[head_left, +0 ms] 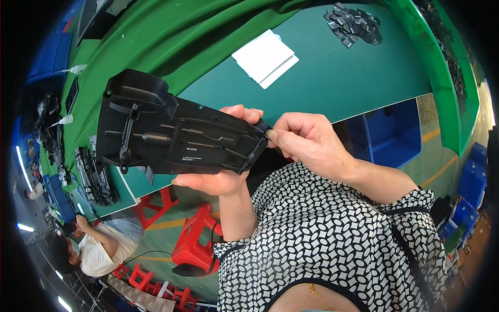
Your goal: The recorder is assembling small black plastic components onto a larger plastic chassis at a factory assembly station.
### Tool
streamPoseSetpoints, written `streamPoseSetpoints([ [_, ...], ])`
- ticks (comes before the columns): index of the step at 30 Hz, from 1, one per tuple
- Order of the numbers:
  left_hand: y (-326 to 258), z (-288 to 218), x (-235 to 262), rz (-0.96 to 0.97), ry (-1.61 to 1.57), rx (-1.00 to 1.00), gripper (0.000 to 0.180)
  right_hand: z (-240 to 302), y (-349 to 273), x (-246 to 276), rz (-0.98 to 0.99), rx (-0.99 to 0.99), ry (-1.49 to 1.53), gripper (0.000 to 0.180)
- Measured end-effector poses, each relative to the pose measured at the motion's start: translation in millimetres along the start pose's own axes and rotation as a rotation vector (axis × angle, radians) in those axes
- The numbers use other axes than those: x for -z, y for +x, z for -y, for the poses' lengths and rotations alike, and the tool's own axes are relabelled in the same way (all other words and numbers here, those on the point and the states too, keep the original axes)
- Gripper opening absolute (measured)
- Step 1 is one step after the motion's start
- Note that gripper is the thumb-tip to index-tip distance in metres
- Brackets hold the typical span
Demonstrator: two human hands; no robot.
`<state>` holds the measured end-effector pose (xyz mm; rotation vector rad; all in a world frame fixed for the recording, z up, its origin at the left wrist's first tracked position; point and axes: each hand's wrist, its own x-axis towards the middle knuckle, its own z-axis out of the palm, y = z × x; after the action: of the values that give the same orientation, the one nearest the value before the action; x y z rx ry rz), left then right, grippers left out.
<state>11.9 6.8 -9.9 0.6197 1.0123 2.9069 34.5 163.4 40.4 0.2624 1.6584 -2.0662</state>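
A black plastic toy car chassis [200,136] is held up in front of my chest, its underside with moulded axle and shaft shapes turned toward me. My left hand [223,183] grips it from below, thumb along the near edge and fingertips showing over the far edge. With thumb and index finger, my right hand [314,143] pinches the narrow right end of the chassis. Any small part between those fingers is hidden.
White sheets [265,57] and a pile of small black pieces [353,25] lie on the green table [322,78]. A green bin [442,78] stands right, a blue crate [392,132] below. More black chassis [93,174], red stools [195,239] and another person [106,244] are left.
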Motion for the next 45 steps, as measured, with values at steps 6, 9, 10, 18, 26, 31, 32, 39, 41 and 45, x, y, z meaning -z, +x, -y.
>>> streamPoseSetpoints([
  [6, 0, 0, 0, -0.004, 0.0, -0.001, 0.097, 0, 0, 1, 0.003, 0.009, -0.013, 0.021],
  [9, 2, 3, -1, -0.011, -0.013, 0.001, 0.096, 1, 1, 3, 0.001, -0.003, -0.012, 0.02],
  [10, 2, 4, -2, -0.015, -0.03, 0.005, 0.096, 0, 1, 4, -0.004, -0.003, -0.015, 0.02],
  [18, 2, 1, -7, -0.094, -0.131, 0.029, 0.107, -4, 0, 1, -0.005, 0.084, 0.029, 0.015],
  [26, 8, -13, -4, -0.298, -0.141, 0.043, 0.076, 10, -13, 45, -0.084, 0.298, -0.255, 0.011],
  [31, 13, -7, -6, -0.277, -0.225, 0.038, 0.066, 51, 12, 147, -0.626, 0.846, -0.943, 0.012],
  [32, 18, -7, -5, -0.269, -0.244, 0.06, 0.064, 55, 19, 161, -0.635, 0.829, -0.984, 0.012],
  [39, 20, -12, -2, -0.279, -0.233, 0.077, 0.061, 59, 38, 174, -0.605, 0.716, -1.149, 0.012],
  [41, 18, -13, -2, -0.295, -0.235, 0.083, 0.061, 55, 40, 176, -0.606, 0.751, -1.165, 0.012],
  [45, 18, -14, -9, -0.421, -0.234, 0.102, 0.069, 57, 43, 180, -0.624, 0.951, -1.148, 0.009],
])
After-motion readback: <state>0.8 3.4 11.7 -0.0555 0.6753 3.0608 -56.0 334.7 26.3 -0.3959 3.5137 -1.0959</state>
